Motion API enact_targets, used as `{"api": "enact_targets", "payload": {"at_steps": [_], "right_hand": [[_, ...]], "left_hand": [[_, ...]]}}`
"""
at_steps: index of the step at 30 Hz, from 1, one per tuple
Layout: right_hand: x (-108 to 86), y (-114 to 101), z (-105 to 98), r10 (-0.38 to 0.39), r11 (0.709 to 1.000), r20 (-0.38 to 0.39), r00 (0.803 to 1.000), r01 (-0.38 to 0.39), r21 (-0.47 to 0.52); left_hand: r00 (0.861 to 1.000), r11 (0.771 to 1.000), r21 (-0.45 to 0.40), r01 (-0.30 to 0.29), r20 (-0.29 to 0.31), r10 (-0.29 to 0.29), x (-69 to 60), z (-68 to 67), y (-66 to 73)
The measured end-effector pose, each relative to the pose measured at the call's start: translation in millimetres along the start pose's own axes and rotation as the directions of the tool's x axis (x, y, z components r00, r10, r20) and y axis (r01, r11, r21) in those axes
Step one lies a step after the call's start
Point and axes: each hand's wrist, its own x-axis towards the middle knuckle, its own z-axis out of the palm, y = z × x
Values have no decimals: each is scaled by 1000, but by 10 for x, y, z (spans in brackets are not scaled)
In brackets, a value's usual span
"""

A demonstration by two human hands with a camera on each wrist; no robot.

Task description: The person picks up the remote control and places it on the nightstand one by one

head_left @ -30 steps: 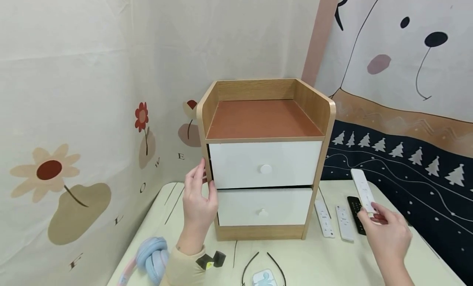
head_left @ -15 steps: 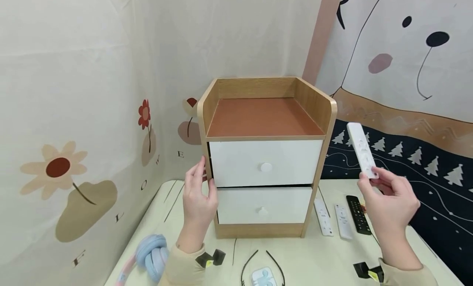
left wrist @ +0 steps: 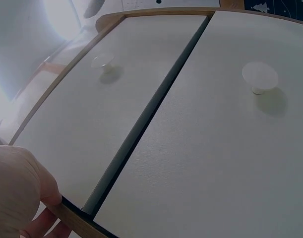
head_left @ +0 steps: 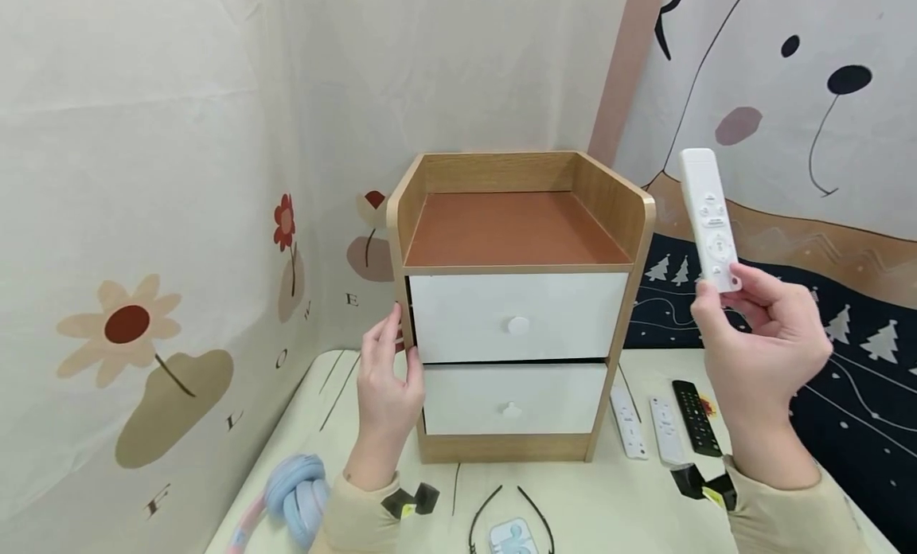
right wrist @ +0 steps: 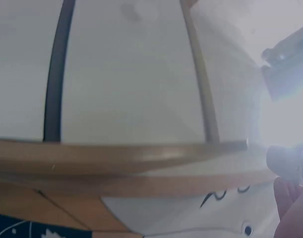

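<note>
In the head view, a wooden cabinet [head_left: 501, 446] with two white drawers [head_left: 466, 319] stands on the table. My left hand [head_left: 387, 403] holds the cabinet's left side, thumb at the front edge; in the left wrist view the fingers of this hand [left wrist: 17, 193] show beyond the side panel [left wrist: 74, 220]. My right hand [head_left: 766, 363] pinches the lower end of a white remote [head_left: 708, 212], raised nearly upright to the right of the cabinet, buttons facing the head camera. The right wrist view shows this hand [right wrist: 292, 213] at its right edge, in glare.
Two white remotes [head_left: 628, 423] [head_left: 666, 431] and a black remote [head_left: 696, 419] lie right of the cabinet. In front are a small pale case [head_left: 512, 536] and thin dark curved arms [head_left: 533, 510]. A blue knotted thing [head_left: 295, 490] lies at the left; printed cloth [head_left: 179, 140] hangs behind.
My right hand has lifted the white remote up from beside the black one, and the remote has turned closer to upright. The left hand has stayed at the cabinet's side.
</note>
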Motion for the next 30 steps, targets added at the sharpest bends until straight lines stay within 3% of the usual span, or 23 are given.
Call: {"api": "enact_targets", "payload": {"at_steps": [7, 14, 20, 24, 27, 30], "right_hand": [[-42, -173, 260, -116, 992, 120, 986, 108, 70], [-104, -181, 571, -225, 967, 340, 913, 253, -40], [-116, -303, 806, -146, 966, 479, 866, 229, -120], [-109, -385, 956, -88, 967, 569, 818, 206, -147], [-110, -405, 1039, -49, 967, 618, 784, 193, -168], [-116, -392, 1079, -17, 965, 643, 766, 181, -190]], "left_hand": [[1000, 1000, -9, -26, -10, 26, -9, 36, 14], [1000, 1000, -3, -24, -6, 24, 16, 51, 28], [1000, 1000, 17, -11, 11, 11, 0, 47, 7], [1000, 1000, 15, -14, -4, 14, -17, 40, -10], [1000, 1000, 12, -7, -19, 7, -26, 29, -4], [1000, 1000, 20, -2, -24, 3, -37, 22, -1]]}}
